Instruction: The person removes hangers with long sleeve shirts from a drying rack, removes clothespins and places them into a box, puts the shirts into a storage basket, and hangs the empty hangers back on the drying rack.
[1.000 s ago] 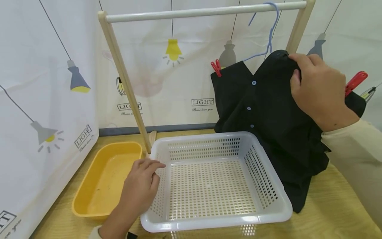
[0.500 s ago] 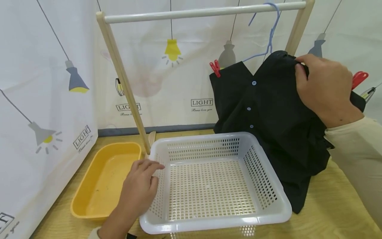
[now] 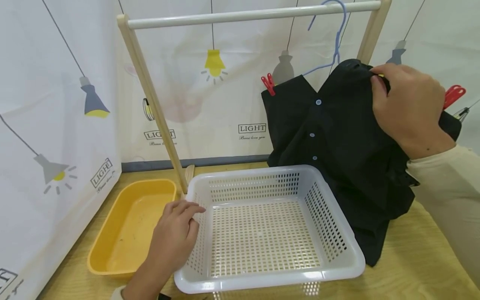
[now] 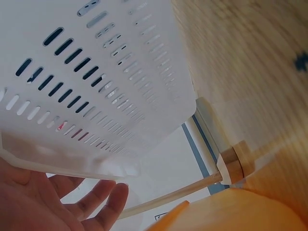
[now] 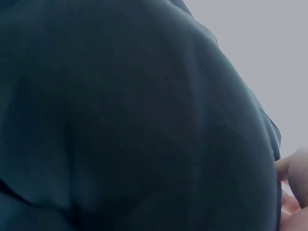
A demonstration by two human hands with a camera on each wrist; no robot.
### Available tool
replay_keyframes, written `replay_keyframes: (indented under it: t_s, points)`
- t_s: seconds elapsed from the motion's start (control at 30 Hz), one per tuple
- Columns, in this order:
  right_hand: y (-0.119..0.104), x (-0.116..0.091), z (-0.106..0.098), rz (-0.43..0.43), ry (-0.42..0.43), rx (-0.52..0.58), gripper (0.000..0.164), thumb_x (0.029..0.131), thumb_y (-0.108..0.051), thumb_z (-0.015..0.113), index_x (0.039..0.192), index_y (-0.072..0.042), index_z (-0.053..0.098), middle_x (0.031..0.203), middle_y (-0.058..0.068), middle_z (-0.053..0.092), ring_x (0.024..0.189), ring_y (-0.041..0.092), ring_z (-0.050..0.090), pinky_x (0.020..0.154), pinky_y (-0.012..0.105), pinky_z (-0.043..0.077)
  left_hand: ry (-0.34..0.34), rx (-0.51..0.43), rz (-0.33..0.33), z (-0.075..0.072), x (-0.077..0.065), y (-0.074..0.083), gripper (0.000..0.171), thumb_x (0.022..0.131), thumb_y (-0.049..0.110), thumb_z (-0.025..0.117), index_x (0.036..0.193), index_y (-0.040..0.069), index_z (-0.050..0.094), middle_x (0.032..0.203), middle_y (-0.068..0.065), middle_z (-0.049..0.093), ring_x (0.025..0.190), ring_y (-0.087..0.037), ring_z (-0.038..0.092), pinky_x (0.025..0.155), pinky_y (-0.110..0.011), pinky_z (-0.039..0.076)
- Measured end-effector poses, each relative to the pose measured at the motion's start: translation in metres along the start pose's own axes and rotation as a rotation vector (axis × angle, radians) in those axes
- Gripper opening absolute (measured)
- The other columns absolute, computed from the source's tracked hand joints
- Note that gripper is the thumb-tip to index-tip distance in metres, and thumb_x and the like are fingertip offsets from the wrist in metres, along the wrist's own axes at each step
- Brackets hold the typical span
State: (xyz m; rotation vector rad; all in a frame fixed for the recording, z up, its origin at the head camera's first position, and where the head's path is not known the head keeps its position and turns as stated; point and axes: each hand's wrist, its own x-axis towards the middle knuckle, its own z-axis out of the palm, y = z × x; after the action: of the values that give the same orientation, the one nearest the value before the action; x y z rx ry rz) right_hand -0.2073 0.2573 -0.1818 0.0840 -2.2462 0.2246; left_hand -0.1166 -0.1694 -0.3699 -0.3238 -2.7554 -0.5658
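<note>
A black buttoned shirt point(image 3: 337, 150) hangs from a light blue hanger point(image 3: 335, 39) on a wooden rail point(image 3: 243, 16), with red clothespins point(image 3: 268, 83) at its shoulders. My right hand point(image 3: 406, 106) pinches the shirt's fabric near the collar at the right shoulder; in the right wrist view the shirt point(image 5: 130, 120) fills the frame. My left hand point(image 3: 174, 237) rests with straight fingers on the left rim of an empty white perforated basket point(image 3: 337, 266). From the left wrist view the basket's wall point(image 4: 96, 82) is seen from below, with my left hand's fingers point(image 4: 86, 202) spread against it.
A yellow tub point(image 3: 112, 266) lies left of the basket on the wooden table point(image 3: 416, 266). The rack's slanted wooden post point(image 3: 153, 104) stands between them. Printed white curtains point(image 3: 56, 104) close the back and left. A second red clothespin point(image 3: 453, 95) shows behind my right hand.
My right hand has shifted slightly right and up on the shirt's shoulder, its thumb and fingers closing on the fabric. The left hand has stayed on the basket rim.
</note>
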Motion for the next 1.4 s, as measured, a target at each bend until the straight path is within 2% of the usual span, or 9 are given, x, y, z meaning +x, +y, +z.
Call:
replay_keyframes:
  t_s: [0.47,0.67,0.87,0.97,1.13,1.3,1.4]
  points:
    - [-0.002,-0.002,-0.001,0.022,0.064,-0.022,0.042,0.105,-0.027,0.045,0.124,0.004,0.065,0.117,0.031,0.067,0.099,0.054,0.062,0.077,0.066,0.049,0.011,0.004,-0.003,0.0,0.002,-0.002,0.027,0.098,0.015,0.05,0.107,0.019,0.075,0.12,0.003,0.068,0.12,-0.025,0.053,0.097,-0.05,0.051]
    - [0.0,-0.007,-0.003,0.031,0.096,-0.026,0.042,0.105,-0.028,0.045,0.124,0.003,0.066,0.117,0.031,0.067,0.101,0.053,0.063,0.079,0.066,0.049,-0.005,-0.023,-0.013,0.002,-0.001,-0.001,0.027,0.098,0.014,0.05,0.106,0.019,0.075,0.12,0.003,0.068,0.121,-0.025,0.052,0.091,-0.05,0.055]
    - [0.009,-0.011,-0.005,0.061,0.114,-0.03,0.041,0.106,-0.026,0.046,0.124,0.005,0.065,0.12,0.031,0.066,0.106,0.052,0.063,0.086,0.067,0.048,0.001,-0.084,0.056,0.003,0.0,0.001,0.028,0.094,0.002,0.052,0.103,0.016,0.075,0.116,-0.001,0.07,0.124,-0.032,0.053,0.105,-0.054,0.046]
    - [0.012,-0.01,-0.005,0.057,0.131,-0.034,0.041,0.106,-0.025,0.045,0.123,0.005,0.066,0.118,0.031,0.067,0.103,0.053,0.063,0.085,0.067,0.048,-0.068,-0.11,0.053,-0.001,0.0,0.002,0.033,0.092,-0.004,0.053,0.106,0.018,0.074,0.124,-0.003,0.067,0.127,-0.032,0.056,0.105,-0.054,0.047]
    - [0.016,-0.007,-0.007,0.056,0.141,-0.039,0.041,0.106,-0.024,0.044,0.123,0.005,0.066,0.117,0.032,0.067,0.102,0.054,0.063,0.086,0.066,0.048,-0.242,-0.166,0.01,-0.01,-0.001,0.005,0.041,0.093,-0.008,0.053,0.112,0.024,0.071,0.134,-0.002,0.063,0.126,-0.027,0.06,0.102,-0.048,0.051]
    - [0.021,-0.005,-0.009,0.04,0.159,-0.051,0.041,0.107,-0.025,0.042,0.126,0.002,0.065,0.117,0.032,0.067,0.102,0.054,0.062,0.088,0.066,0.048,-0.305,-0.114,-0.014,-0.017,-0.003,0.006,0.04,0.091,-0.006,0.059,0.112,0.027,0.071,0.125,0.006,0.066,0.114,-0.016,0.064,0.097,-0.041,0.054]
    - [0.023,-0.005,-0.012,0.055,0.166,-0.054,0.043,0.108,-0.028,0.039,0.131,-0.002,0.064,0.121,0.03,0.066,0.104,0.053,0.062,0.091,0.066,0.048,-0.327,-0.073,-0.011,-0.02,-0.002,0.007,0.039,0.091,-0.004,0.061,0.114,0.026,0.071,0.121,0.007,0.068,0.108,-0.016,0.065,0.095,-0.041,0.055]
